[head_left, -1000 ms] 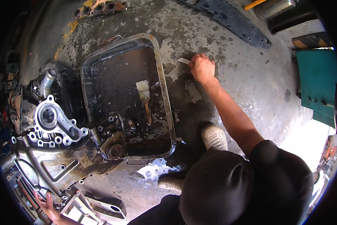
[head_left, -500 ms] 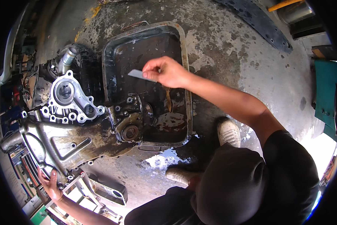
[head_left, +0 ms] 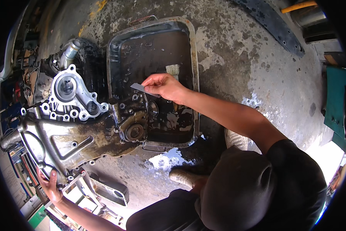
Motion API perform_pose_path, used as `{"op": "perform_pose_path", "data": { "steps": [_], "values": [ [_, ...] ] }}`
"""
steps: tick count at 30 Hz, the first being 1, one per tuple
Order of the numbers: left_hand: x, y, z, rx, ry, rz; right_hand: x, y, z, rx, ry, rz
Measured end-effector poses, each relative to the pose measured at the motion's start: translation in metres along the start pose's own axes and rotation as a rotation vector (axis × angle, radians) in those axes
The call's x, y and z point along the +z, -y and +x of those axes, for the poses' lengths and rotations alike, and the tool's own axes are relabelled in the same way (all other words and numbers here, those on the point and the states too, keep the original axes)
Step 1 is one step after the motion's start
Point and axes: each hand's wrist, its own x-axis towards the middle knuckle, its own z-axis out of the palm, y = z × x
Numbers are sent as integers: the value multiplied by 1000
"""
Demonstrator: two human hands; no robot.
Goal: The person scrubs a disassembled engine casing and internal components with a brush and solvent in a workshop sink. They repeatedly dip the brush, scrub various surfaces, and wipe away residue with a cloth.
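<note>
Grey flat blade: pinched between thumb and fingers of my right hand, near the stained metal cover; touching or not, I cannot tell.
Left hand: on the cover's lower left end, thumb and fingers apart; how firmly I grip, I cannot tell.
Dark tray: beneath my right hand, a brush lying inside it.

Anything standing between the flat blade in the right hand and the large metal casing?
Nothing visible: the right hand holds the flat blade by the right end of the metal casing, with no object showing between. Whether they touch, I cannot tell. The brush in the tray lies partly behind the hand, off that line.
</note>
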Motion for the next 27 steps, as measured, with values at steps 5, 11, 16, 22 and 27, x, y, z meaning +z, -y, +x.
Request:
{"op": "perform_pose_path", "data": {
  "steps": [5,11,16,22,27],
  "values": [
    [-4,5,1,-3,-20,-1,-5,-2,-14,33,51,77],
    [0,-2,1,43,-59,54,4,4,-15,-43,-57,-25],
    [0,-4,2,20,-32,94,10,-11,-27,-82,-60,134],
    [10,-18,-1,60,26,73,7,-6,-20,-77,-100,-17],
    [2,-7,3,47,11,63,1,-14,-25,-65,-34,41]
  ]
}}
